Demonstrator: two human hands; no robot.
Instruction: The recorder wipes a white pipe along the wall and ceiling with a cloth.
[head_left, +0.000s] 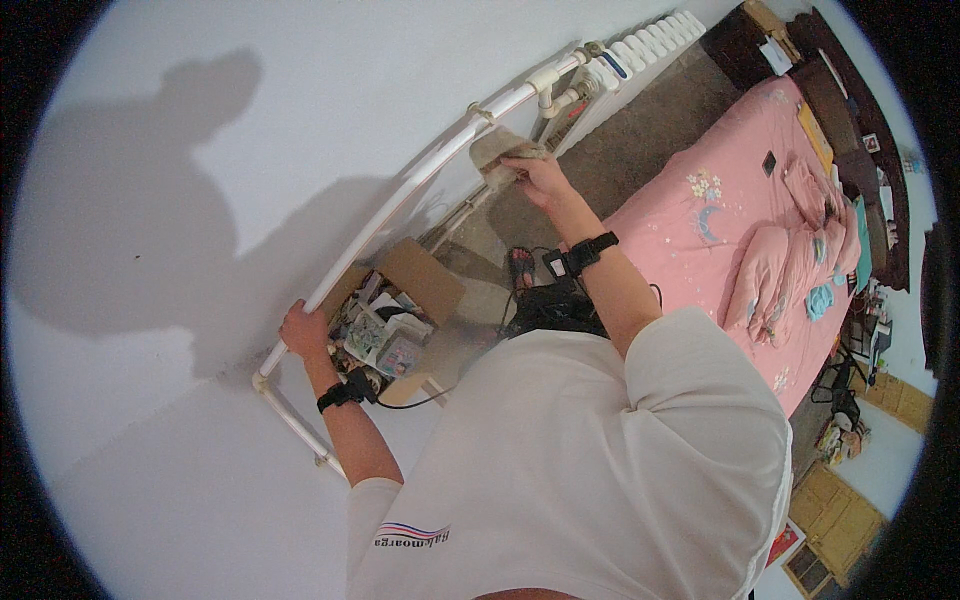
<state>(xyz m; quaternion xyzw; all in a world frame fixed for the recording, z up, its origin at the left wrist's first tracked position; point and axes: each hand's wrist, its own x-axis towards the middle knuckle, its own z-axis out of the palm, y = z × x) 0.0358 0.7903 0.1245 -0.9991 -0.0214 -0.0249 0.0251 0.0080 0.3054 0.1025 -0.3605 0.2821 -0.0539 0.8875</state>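
Note:
A white plastic heating pipe (405, 196) runs along the wall, from an elbow near the corner up to a radiator valve (592, 49). My left hand (305, 330) is around the pipe, close to its corner elbow. In my right hand (536, 180) is a folded, greyish-beige cloth (491, 154). The cloth is at the pipe, just below a pipe clip (480, 112); whether it presses on the pipe is hard to tell. Each of my wrists wears a black strap with a small device.
Below the pipe stands an open cardboard box (424, 281) full of mixed household things. A white radiator (637, 56) is fixed to the wall beyond the valve. A bed with a pink sheet (675, 232) lies to the right. Cables hang near my legs.

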